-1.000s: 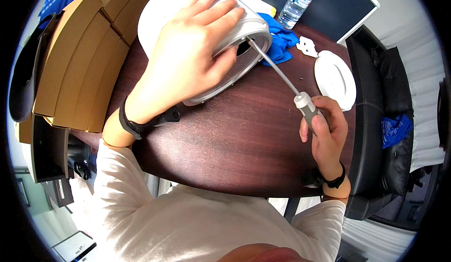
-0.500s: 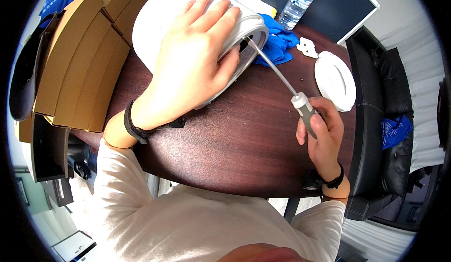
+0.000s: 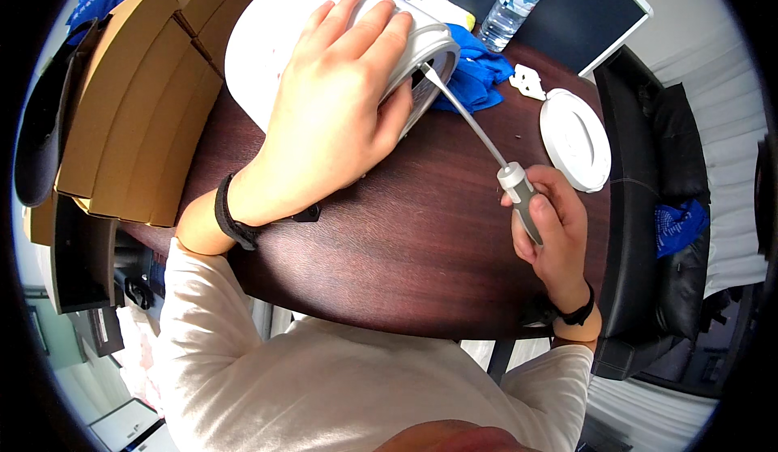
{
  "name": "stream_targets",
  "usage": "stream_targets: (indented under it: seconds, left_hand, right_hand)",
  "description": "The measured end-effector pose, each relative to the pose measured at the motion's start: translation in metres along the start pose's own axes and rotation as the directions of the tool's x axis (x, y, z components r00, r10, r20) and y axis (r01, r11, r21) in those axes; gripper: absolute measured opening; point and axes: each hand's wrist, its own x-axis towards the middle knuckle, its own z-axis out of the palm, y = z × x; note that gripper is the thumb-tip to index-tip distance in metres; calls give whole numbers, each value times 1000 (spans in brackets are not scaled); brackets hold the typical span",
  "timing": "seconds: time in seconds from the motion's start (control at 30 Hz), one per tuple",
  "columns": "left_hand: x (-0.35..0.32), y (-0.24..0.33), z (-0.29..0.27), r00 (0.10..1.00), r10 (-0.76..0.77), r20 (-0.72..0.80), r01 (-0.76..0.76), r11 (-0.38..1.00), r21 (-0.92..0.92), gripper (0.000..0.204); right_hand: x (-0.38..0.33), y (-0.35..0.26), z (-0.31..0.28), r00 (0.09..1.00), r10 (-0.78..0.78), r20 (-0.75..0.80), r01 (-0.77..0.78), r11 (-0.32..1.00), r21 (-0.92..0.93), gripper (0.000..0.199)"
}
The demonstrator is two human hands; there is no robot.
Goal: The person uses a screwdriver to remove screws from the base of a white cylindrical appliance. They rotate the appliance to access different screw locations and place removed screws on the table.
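A large white cylindrical housing (image 3: pixel 267 51) lies on its side at the far middle of the table, its open rim facing right. Across its top my left hand (image 3: pixel 336 95) holds it, with the thumb at the rim. In my right hand (image 3: pixel 559 229) is a screwdriver (image 3: pixel 523 201) with a grey and white handle, the fingers closed round it. Its long metal shaft slants up and left, and the tip is at the dark opening inside the rim. What the tip touches there is too small to tell.
To the right lie a white oval cover (image 3: pixel 575 140) and a small white bracket (image 3: pixel 527 82). A blue cloth (image 3: pixel 474 75) and a water bottle (image 3: pixel 510 10) are beyond the housing. Cardboard boxes (image 3: pixel 134 120) stand at the left, and a black sofa (image 3: pixel 636 209) is beyond the table's right edge.
The screwdriver's handle has shifted slightly left, and my right fingers have moved on it. The housing has shifted a little left under my left hand.
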Motion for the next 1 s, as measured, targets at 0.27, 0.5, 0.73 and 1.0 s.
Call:
stream_targets:
  seconds: [0.27, 0.5, 0.73, 1.0]
  left_hand:
    - [-1, 0, -2, 1000, -4, -14, 4, 1000, -17, 49]
    - [2, 2, -2, 1000, -10, -8, 10, 1000, -24, 48]
    - [1, 0, -1, 1000, -11, -9, 11, 1000, -19, 48]
    - [0, -1, 0, 1000, -13, -15, 13, 1000, -15, 49]
  right_hand:
    - [4, -25, -7, 997, -51, -55, 18, 874, -486, 27]
    - [13, -28, -16, 883, -426, 198, 417, 518, -747, 31]
    - [-1, -7, 9, 997, 60, 50, -56, 995, -77, 31]
    - [3, 14, 14, 1000, 20, 0, -18, 899, -438, 19]
